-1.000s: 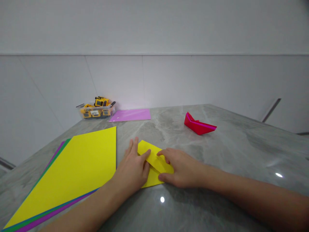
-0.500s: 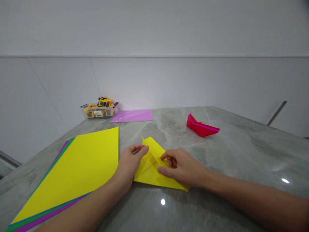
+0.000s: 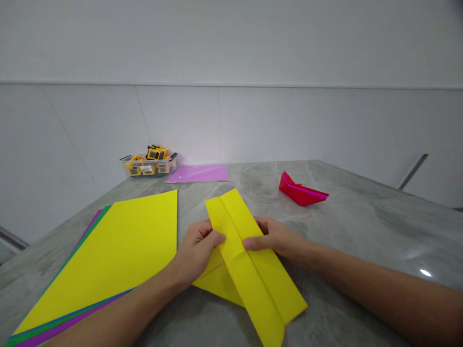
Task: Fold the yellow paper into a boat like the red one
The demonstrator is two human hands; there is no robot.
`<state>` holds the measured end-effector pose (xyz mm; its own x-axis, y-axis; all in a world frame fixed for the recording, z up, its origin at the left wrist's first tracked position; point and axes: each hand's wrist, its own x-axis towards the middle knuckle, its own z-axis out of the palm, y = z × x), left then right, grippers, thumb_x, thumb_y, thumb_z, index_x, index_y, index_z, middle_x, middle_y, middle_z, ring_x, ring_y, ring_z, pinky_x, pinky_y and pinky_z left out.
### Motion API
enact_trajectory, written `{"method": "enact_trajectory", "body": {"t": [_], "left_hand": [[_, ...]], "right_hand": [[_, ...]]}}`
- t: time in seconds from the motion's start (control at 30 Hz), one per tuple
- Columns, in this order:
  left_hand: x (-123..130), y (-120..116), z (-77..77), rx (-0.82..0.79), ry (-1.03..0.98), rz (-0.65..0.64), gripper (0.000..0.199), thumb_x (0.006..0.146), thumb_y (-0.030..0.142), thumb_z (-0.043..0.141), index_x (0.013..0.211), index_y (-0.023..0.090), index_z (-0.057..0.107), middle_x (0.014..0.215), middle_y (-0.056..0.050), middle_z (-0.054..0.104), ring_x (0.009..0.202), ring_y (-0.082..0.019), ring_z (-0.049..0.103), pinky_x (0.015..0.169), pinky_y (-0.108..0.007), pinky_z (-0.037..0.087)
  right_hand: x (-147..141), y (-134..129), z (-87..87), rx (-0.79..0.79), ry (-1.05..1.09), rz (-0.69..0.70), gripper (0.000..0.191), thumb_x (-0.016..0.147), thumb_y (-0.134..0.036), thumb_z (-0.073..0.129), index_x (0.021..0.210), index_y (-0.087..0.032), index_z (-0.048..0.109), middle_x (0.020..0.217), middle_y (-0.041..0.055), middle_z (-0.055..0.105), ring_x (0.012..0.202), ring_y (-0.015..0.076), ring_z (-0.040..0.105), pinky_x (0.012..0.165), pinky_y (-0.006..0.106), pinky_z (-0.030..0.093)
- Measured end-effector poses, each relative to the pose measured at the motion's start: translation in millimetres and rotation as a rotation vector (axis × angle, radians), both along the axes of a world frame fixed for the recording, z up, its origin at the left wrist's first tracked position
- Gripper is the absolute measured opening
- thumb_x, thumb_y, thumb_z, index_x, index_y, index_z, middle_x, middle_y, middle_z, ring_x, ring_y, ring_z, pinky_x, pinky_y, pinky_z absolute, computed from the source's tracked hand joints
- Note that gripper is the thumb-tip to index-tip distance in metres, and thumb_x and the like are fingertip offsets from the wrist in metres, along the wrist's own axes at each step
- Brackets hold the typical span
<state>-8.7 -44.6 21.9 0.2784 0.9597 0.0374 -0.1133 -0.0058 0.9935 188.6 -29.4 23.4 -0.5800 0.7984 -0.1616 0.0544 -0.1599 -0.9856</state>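
A folded sheet of yellow paper (image 3: 249, 270) is held between both hands above the grey table. A long creased strip of it slants from upper left to lower right, and a wider flap shows beneath on the left. My left hand (image 3: 198, 248) pinches its left edge, thumb on top and fingers behind. On the other side my right hand (image 3: 277, 238) grips it, thumb pressed near the central crease and fingers hidden underneath.
Left of my hands lies a stack of coloured paper (image 3: 119, 250), yellow on top. A red folded paper boat (image 3: 303, 193) sits to the right. Farther back are a pink sheet (image 3: 198, 173) and a clear bin (image 3: 148, 167) of yellow toy vehicles. The marble-patterned table (image 3: 361, 226) reaches the wall.
The yellow paper has been lifted and opened out into a long slanting strip. Both hands now grip its sides, where before they rested on the flatter folded shape.
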Motion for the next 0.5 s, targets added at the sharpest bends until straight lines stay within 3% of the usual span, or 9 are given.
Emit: {"method": "enact_trajectory", "body": {"t": [0.1, 0.2, 0.37, 0.5], "left_hand": [[-4.4, -3.3, -2.6, -0.002, -0.036, -0.081, 0.014, 0.069, 0.022, 0.057, 0.075, 0.017, 0.069, 0.067, 0.001, 0.067, 0.061, -0.015, 0.060, 0.064, -0.026, 0.047], [-4.5, -5.9, -3.6, -0.009, -0.032, -0.134, 0.016, 0.071, 0.024, 0.057, 0.079, 0.017, 0.070, 0.071, -0.001, 0.068, 0.066, -0.018, 0.062, 0.063, -0.027, 0.047], [1.6, -4.8, -0.8, 0.127, 0.173, -0.063, 0.026, 0.080, 0.039, 0.056, 0.082, 0.017, 0.069, 0.077, -0.003, 0.068, 0.072, -0.019, 0.060, 0.063, -0.025, 0.046], [4.2, -4.4, 0.7, 0.211, 0.458, 0.085, 0.035, 0.080, 0.046, 0.055, 0.064, 0.016, 0.064, 0.064, -0.002, 0.062, 0.062, -0.016, 0.054, 0.054, -0.022, 0.039]], "right_hand": [[0.7, -4.5, 3.5, -0.139, 0.081, 0.159, 0.038, 0.068, -0.031, 0.073, 0.100, -0.013, 0.064, 0.094, 0.0073, 0.068, 0.084, 0.0193, 0.065, 0.081, 0.033, 0.049], [-1.5, -14.0, 7.8, -0.143, 0.135, 0.178, 0.034, 0.067, -0.028, 0.074, 0.097, -0.014, 0.067, 0.091, 0.0059, 0.069, 0.081, 0.0176, 0.066, 0.079, 0.031, 0.050], [-2.4, -15.5, 8.2, -0.100, 0.098, 0.069, 0.032, 0.063, -0.032, 0.077, 0.087, -0.012, 0.068, 0.084, 0.0059, 0.070, 0.073, 0.0177, 0.066, 0.073, 0.032, 0.051], [-1.7, -8.8, 1.6, -0.057, 0.150, -0.038, 0.033, 0.065, -0.031, 0.075, 0.091, -0.012, 0.067, 0.085, 0.0074, 0.070, 0.074, 0.0190, 0.067, 0.071, 0.032, 0.052]]}}
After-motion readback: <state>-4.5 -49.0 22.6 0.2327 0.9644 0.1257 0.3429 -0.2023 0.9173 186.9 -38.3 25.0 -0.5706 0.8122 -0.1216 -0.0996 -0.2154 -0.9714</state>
